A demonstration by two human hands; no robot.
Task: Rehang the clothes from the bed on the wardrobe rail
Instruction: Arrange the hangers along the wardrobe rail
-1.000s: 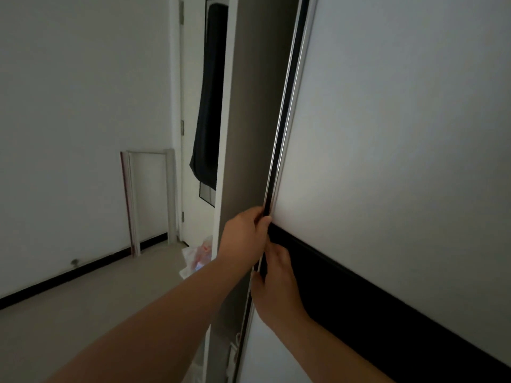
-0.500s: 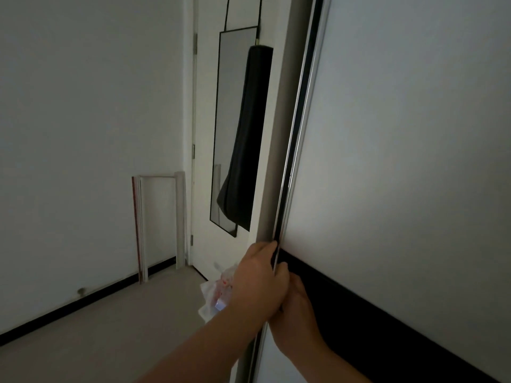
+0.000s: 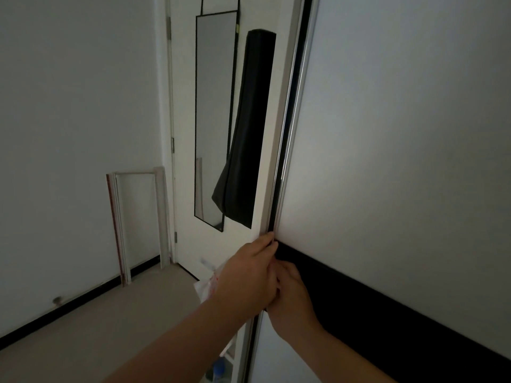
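Note:
The wardrobe's white sliding door [image 3: 401, 147], crossed by a black band, fills the right half of the head view. Its metal edge [image 3: 283, 167] runs down the middle, leaving only a thin dark gap beside the wardrobe's white side panel [image 3: 272, 134]. My left hand [image 3: 246, 275] grips that edge at the top of the black band, fingers curled round it. My right hand [image 3: 293, 297] grips the same edge just below, touching the left hand. No clothes from the bed, no bed and no rail are in view.
A room door [image 3: 185, 161] at the back carries a tall mirror [image 3: 214, 114] and a hanging black cover [image 3: 246, 134]. A white frame [image 3: 138, 225] leans on the left wall. A plastic bag [image 3: 206, 287] and a bottle [image 3: 219, 367] lie on the floor by the wardrobe.
The sliding door has moved left with both hands on its edge, and the opening into the wardrobe has narrowed to a slit. My view has shifted, so the mirror and black cover show fully.

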